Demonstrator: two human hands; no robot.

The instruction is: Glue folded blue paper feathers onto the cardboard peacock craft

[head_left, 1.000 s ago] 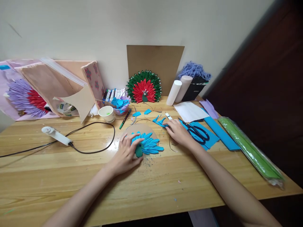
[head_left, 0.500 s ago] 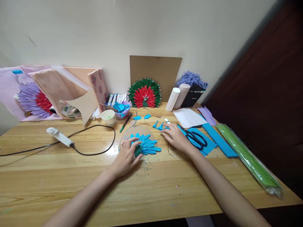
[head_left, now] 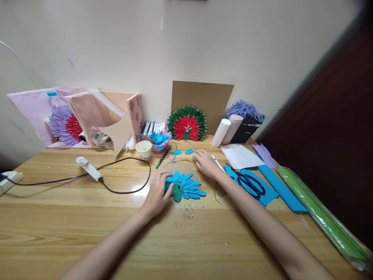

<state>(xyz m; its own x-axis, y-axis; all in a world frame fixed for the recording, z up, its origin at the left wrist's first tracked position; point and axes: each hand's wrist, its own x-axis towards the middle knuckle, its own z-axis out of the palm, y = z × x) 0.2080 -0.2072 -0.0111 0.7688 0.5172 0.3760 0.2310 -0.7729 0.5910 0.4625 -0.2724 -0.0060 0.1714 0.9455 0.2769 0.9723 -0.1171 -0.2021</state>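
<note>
A peacock craft with blue paper feathers (head_left: 189, 186) and a green body (head_left: 176, 193) lies on a round cardboard disc (head_left: 183, 168). My left hand (head_left: 159, 191) rests on its left-side feathers, fingers laid over them and thumb beside the green body. Beyond the disc, my right hand (head_left: 206, 163) reaches forward with its fingers stretched out. Its fingertips are just right of a small blue paper petal (head_left: 189, 151), and a second blue petal (head_left: 176, 152) lies further left. I cannot see the table directly under the right hand.
Black scissors (head_left: 251, 184) lie on blue paper (head_left: 269, 194) to the right, near a green wrapped roll (head_left: 323, 216). At left are a glue gun (head_left: 89, 168) with its black cord, a paper cup (head_left: 143, 149) and a marker (head_left: 163, 157). A red-green peacock (head_left: 187, 126) stands behind.
My right hand has moved forward and left toward the blue petals, and the blue scraps near it are now out of sight. My left hand has shifted left, uncovering the green body. The view has shifted.
</note>
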